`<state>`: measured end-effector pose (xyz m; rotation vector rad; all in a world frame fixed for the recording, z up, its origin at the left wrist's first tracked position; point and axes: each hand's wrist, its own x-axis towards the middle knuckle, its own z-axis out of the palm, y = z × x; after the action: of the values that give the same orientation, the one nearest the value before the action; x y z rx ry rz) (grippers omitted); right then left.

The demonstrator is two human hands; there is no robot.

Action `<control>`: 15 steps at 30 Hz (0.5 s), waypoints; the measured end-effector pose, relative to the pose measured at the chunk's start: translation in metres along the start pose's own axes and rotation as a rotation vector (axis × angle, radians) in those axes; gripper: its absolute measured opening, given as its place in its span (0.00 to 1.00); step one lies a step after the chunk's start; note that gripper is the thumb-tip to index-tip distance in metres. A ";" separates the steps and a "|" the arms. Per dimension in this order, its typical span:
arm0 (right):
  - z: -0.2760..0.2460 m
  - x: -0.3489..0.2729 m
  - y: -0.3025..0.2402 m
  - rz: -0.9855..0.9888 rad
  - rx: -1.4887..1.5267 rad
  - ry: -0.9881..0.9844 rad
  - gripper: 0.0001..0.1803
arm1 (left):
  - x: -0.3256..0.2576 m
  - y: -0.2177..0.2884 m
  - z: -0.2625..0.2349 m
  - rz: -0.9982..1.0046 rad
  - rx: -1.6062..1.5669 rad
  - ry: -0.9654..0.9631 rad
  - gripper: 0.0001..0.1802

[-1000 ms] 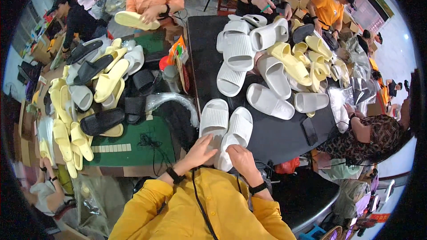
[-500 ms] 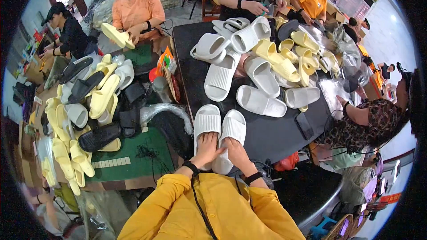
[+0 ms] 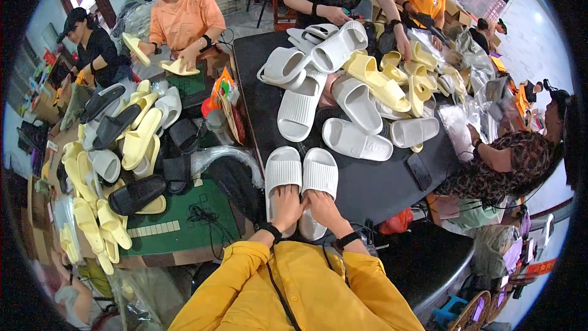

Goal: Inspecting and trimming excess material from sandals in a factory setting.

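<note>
Side by side in front of me lie two pale grey slides with ribbed straps, toes pointing away. The fingers of my left hand (image 3: 286, 209) reach under the strap of the left slide (image 3: 283, 168), gripping it. My right hand (image 3: 323, 211) does the same at the right slide (image 3: 320, 173). Fingertips are hidden inside both openings. Just beyond, more pale grey slides (image 3: 300, 110) are heaped on the black tabletop (image 3: 367, 184), with yellow slides (image 3: 376, 83) behind them.
To the left, a green mat (image 3: 208, 208) holds yellow, grey and black slides (image 3: 138, 194) beside clear plastic wrap (image 3: 226, 153). A phone (image 3: 419, 171) lies near the right table edge. Co-workers stand across the table and at both sides; one co-worker's hand (image 3: 402, 43) reaches over the yellow slides.
The right slide stands straighter and closer to parallel with the left one. Across the room, a co-worker has parted two yellow slides, and another has reached into the yellow heap.
</note>
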<state>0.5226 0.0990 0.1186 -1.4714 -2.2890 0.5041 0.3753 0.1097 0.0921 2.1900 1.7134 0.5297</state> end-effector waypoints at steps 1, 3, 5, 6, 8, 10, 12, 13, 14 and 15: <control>0.000 0.000 0.000 -0.002 0.000 -0.001 0.18 | 0.002 -0.002 0.003 -0.009 -0.001 -0.009 0.30; 0.000 0.000 -0.002 0.047 0.007 -0.039 0.20 | 0.003 -0.005 0.008 -0.018 -0.003 -0.019 0.29; -0.004 -0.005 -0.005 -0.001 0.031 0.042 0.20 | 0.003 -0.006 0.012 0.003 0.012 -0.001 0.27; -0.009 -0.007 -0.010 -0.051 0.054 0.125 0.19 | 0.002 -0.008 0.013 0.003 0.012 -0.002 0.27; -0.024 -0.008 -0.025 -0.033 0.167 0.133 0.17 | 0.000 -0.013 0.014 0.035 0.086 -0.050 0.26; -0.036 -0.005 -0.029 -0.007 0.272 0.147 0.15 | 0.001 -0.011 0.013 0.025 0.074 -0.064 0.25; -0.050 0.010 -0.024 0.196 0.310 0.252 0.11 | 0.001 -0.009 0.012 0.018 0.063 -0.076 0.25; -0.051 0.022 -0.018 0.258 0.347 0.293 0.12 | 0.002 -0.008 0.013 0.012 0.094 -0.075 0.25; -0.053 0.037 -0.012 0.224 0.380 0.352 0.10 | 0.003 -0.008 0.013 0.004 0.126 -0.073 0.26; -0.051 0.049 -0.004 0.303 0.488 0.342 0.11 | 0.003 -0.008 0.014 0.011 0.128 -0.070 0.26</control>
<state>0.5253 0.1472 0.1707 -1.5097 -1.5509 0.7644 0.3753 0.1142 0.0761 2.2776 1.7438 0.3511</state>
